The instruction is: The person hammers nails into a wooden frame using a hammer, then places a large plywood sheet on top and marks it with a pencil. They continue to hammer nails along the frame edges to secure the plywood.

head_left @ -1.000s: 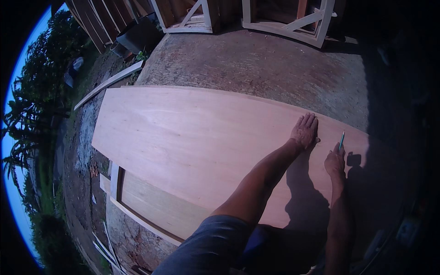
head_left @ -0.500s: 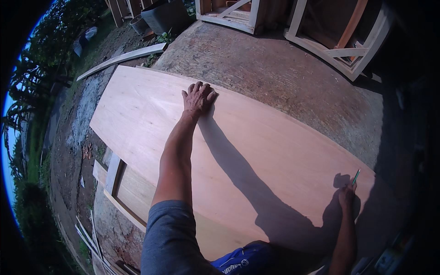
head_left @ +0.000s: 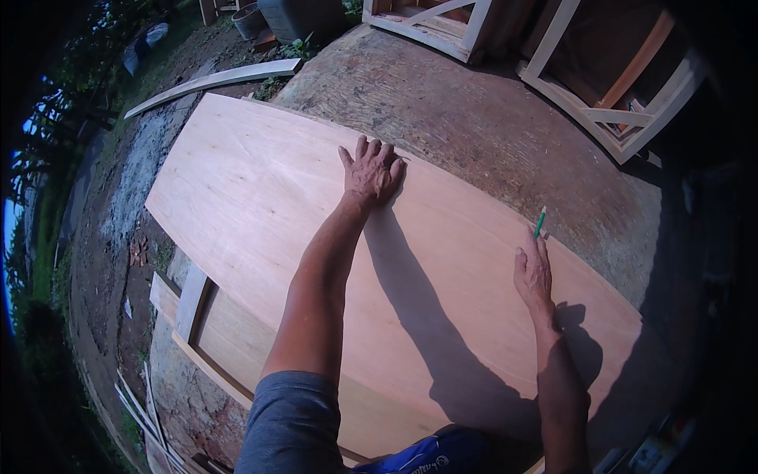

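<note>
A long sheet of pale pinkish plywood lies slantwise in front of me, from the far left to the near right. My left hand rests flat on it by its far edge, fingers spread. Over the right part of the sheet, close to the same edge, is my right hand, holding a green pencil between its fingers. The pencil's pale end points up and away from me. Shadows of my arms fall across the wood.
Beneath the sheet at the left shows a wooden frame with a panel. Wooden frames stand at the far right on the concrete floor. A long wooden strip lies at the far left. Thin sticks lie near left.
My right hand with the pencil has moved away from me and leftward, from the sheet's near right end to its far edge. My left hand stays on the plywood.
</note>
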The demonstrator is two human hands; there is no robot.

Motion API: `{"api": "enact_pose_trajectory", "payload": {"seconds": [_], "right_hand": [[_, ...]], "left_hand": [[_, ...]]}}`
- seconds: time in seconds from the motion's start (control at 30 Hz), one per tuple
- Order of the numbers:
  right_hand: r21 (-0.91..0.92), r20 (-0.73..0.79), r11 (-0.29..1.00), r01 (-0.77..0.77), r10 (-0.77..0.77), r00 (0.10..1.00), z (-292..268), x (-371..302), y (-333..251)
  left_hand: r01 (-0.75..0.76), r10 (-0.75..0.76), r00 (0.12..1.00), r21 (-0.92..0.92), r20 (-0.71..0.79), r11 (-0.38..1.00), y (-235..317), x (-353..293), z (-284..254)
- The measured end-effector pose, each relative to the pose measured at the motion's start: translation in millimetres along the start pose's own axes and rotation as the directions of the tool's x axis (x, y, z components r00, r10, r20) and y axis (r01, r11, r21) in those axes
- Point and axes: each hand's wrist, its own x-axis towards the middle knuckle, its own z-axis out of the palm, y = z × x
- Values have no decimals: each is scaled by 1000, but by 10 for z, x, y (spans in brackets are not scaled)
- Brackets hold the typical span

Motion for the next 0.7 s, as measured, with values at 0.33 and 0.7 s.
{"api": "enact_pose_trajectory", "payload": {"seconds": [0.33,0.7], "right_hand": [[-288,436,956,62,73,897,570,988,-1803],[-417,525,896,155,97,846,670,1048,-2008]], "left_hand": [[-30,36,999,-175,32,984,21,16,-12],[194,-326,936,-969,135,154,319,-52,164]]}}
